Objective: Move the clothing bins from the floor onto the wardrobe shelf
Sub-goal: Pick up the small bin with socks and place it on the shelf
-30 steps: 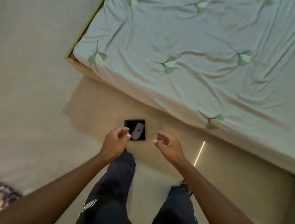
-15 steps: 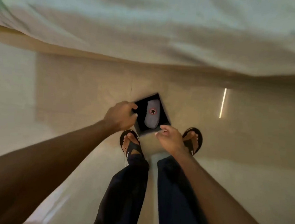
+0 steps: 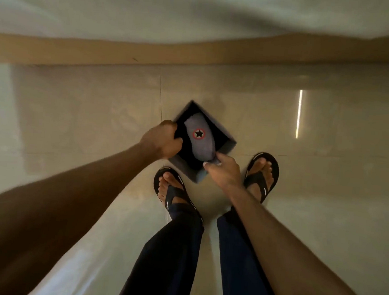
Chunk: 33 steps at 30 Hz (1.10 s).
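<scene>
Fingers (image 3: 176, 143) of both hands grip opposite rims of a small dark bin (image 3: 230, 143), seemingly holding grey star-badged cloth (image 3: 200, 139).

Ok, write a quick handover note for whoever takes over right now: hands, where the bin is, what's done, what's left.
Left hand: closed on the left rim of the small dark square fabric bin.
Right hand: gripping the bin's near corner.
Bin: between both hands, low over the glossy beige tiled floor, just ahead of the black flip-flops; whether it has left the floor cannot be told. Inside lies a grey folded garment with a red-ringed black star patch.
Done: bin grasped.
Left: lift it and carry it to the wardrobe shelf, which is out of view. No other bins visible here.
</scene>
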Each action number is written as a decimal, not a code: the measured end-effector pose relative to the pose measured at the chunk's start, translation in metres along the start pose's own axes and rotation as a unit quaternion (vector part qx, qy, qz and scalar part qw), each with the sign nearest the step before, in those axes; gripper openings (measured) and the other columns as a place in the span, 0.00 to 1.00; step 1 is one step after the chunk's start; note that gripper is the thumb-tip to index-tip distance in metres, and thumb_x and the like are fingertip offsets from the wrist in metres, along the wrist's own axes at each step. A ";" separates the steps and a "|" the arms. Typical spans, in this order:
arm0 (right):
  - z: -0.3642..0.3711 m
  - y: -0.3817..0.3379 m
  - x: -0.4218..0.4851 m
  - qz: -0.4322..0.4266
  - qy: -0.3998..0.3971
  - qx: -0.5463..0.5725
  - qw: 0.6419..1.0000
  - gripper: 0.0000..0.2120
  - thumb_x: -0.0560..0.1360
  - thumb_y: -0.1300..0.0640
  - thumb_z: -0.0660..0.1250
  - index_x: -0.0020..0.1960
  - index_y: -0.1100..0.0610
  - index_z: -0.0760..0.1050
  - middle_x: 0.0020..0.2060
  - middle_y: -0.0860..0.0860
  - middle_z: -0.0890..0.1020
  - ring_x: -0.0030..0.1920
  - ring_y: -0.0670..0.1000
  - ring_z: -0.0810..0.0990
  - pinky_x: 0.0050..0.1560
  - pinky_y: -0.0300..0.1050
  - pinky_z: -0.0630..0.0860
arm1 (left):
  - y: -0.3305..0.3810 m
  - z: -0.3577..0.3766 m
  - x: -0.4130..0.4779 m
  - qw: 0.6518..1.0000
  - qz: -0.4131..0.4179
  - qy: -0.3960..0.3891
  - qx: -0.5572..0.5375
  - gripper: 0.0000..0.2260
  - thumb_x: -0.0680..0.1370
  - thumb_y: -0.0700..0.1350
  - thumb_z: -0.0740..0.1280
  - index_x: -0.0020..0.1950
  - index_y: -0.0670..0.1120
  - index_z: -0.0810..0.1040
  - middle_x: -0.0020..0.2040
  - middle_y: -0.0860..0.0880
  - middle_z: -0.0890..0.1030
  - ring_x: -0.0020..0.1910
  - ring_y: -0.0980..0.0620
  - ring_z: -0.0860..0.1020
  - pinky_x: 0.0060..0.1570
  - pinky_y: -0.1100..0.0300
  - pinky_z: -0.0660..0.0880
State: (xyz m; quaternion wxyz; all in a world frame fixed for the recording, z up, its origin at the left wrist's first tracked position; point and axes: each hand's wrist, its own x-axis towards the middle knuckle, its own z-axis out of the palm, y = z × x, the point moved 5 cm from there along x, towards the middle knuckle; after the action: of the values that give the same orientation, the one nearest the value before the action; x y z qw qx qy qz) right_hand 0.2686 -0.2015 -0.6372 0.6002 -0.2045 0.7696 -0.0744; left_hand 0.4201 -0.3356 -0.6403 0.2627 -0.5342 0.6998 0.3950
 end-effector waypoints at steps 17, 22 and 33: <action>-0.308 -0.016 -0.320 -0.044 0.106 -0.065 0.991 0.28 0.73 0.53 0.67 0.72 0.55 0.68 0.63 0.56 0.79 0.63 0.59 0.77 0.59 0.47 0.74 | 0.288 -0.110 -0.290 0.995 0.088 -0.038 -0.024 0.13 0.76 0.49 0.60 0.58 0.48 0.74 0.55 0.46 0.79 0.51 0.44 0.78 0.50 0.50 0.77; -0.394 0.008 -0.407 -0.080 0.175 -0.076 0.978 0.28 0.74 0.55 0.65 0.73 0.54 0.65 0.57 0.57 0.81 0.56 0.59 0.80 0.51 0.49 0.77 | 0.395 -0.139 -0.343 0.986 0.164 -0.035 0.005 0.14 0.78 0.48 0.62 0.63 0.49 0.74 0.58 0.47 0.79 0.54 0.47 0.78 0.51 0.53 0.75; -0.533 0.079 -0.511 -0.042 0.311 0.027 0.949 0.29 0.75 0.60 0.63 0.75 0.55 0.63 0.47 0.58 0.83 0.45 0.58 0.81 0.39 0.44 0.70 | 0.612 -0.176 -0.385 0.940 0.315 -0.072 0.108 0.12 0.79 0.45 0.62 0.61 0.49 0.77 0.50 0.50 0.81 0.45 0.54 0.77 0.41 0.64 0.71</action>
State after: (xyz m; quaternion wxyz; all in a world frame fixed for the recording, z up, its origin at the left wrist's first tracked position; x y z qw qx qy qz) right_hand -0.1576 0.0067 -0.0657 0.3326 -0.1872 0.9065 -0.1803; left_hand -0.0423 -0.2026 -0.0731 0.2309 -0.2249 0.8499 0.4169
